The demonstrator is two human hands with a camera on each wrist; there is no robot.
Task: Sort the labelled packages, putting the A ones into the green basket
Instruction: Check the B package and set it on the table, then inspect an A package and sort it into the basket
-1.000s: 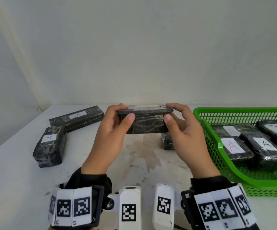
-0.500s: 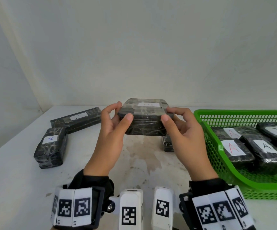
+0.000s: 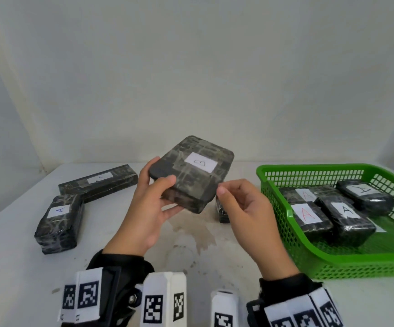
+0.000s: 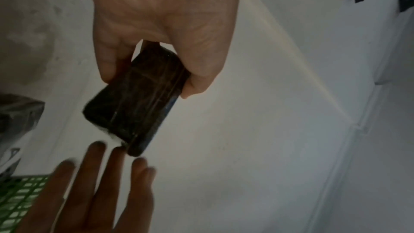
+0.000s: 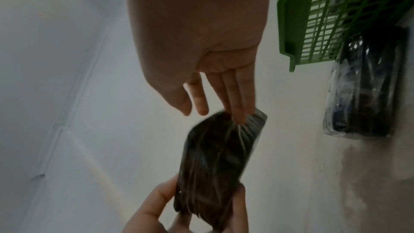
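The left hand (image 3: 154,204) grips a dark wrapped package labelled B (image 3: 191,172), thumb on its top face and fingers beneath, holding it tilted in the air above the middle of the bench (image 3: 14,256). The right hand (image 3: 250,208) is released, its fingers straight; in the right wrist view the fingertips (image 5: 238,112) lie at the package's near corner, though whether they touch it I cannot tell. The green basket (image 3: 356,263) sits on the right side of the bench, its left rim just beside the right hand, its right end cut off by the frame. Four packages lie in it: a red-lettered A package (image 3: 309,214) at the front left, a black-lettered A package (image 3: 346,213) beside it, another A package (image 3: 308,194) behind them, and a fourth package (image 3: 365,192) at the back whose letter I cannot read. Out on the bench lie three more: a short A package (image 3: 59,220) on the left, a long A package (image 3: 98,182) behind it near the wall (image 3: 191,67), and a small package (image 3: 221,208) mostly hidden behind the right hand. A stained stretch of bench lies bare between the hands and the short package.
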